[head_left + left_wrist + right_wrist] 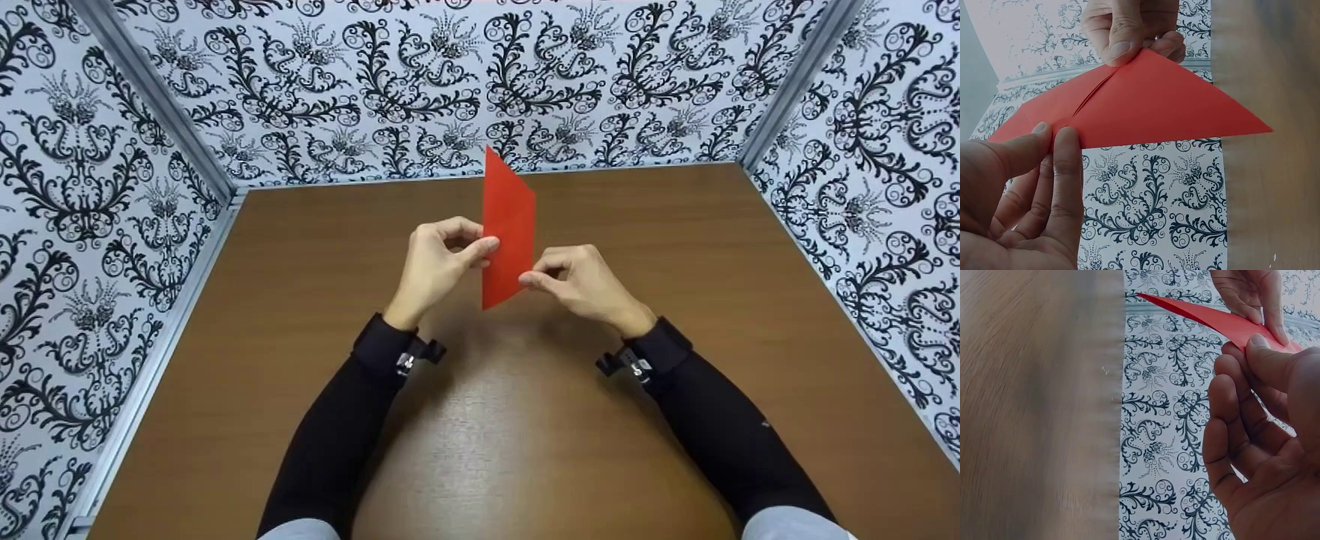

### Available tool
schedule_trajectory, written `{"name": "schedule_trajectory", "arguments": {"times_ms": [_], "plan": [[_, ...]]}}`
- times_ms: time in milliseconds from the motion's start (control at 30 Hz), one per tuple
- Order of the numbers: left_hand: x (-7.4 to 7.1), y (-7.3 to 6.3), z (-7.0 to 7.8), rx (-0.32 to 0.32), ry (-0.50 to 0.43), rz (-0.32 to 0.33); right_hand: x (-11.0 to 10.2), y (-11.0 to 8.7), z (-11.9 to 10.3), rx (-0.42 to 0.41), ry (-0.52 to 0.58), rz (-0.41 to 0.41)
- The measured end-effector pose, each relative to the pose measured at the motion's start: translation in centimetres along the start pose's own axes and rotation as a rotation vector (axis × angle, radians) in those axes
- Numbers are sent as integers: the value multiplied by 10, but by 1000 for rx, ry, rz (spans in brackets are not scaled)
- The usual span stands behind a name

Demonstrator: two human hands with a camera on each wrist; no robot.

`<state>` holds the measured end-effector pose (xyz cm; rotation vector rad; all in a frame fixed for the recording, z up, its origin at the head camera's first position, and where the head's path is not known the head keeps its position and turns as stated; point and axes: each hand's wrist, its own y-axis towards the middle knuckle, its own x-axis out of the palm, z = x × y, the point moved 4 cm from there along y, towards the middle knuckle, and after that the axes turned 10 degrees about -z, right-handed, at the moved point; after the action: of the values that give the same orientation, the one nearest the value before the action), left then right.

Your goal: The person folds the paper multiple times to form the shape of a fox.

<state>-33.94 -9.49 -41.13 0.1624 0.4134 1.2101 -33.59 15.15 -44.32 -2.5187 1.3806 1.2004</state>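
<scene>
A folded sheet of red paper (509, 225) is held up above the table between both hands. Its outline has slanted ends, and in the left wrist view a slit between folded layers runs across the paper (1157, 107). My left hand (442, 259) pinches its left edge between thumb and fingers. Lower on the opposite edge, my right hand (581, 281) grips the paper with thumb and index finger. In the right wrist view the red paper (1207, 316) appears nearly edge-on, narrowing to a point, and the other fingers of the right hand (1264, 416) are loosely bent.
Beneath the hands spreads a brown wooden table (480, 420). White walls with black scroll patterns (420, 82) enclose its back and sides, with grey metal posts (161, 97) in the corners. Each wrist wears a black band with a small camera (409, 360).
</scene>
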Motion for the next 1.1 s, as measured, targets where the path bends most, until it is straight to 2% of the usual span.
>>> {"name": "schedule_trajectory", "arguments": {"times_ms": [300,567,867,1100], "plan": [[1,0,-3,-50,-24,-13,-1,-1,1,-20,-18,36],[2,1,-4,-60,-29,-13,-1,-1,2,-9,-32,54],[0,-1,-3,-83,48,-11,0,1,4,40,-44,13],[0,-3,-5,-95,150,-22,-5,0,4,96,-6,26]]}}
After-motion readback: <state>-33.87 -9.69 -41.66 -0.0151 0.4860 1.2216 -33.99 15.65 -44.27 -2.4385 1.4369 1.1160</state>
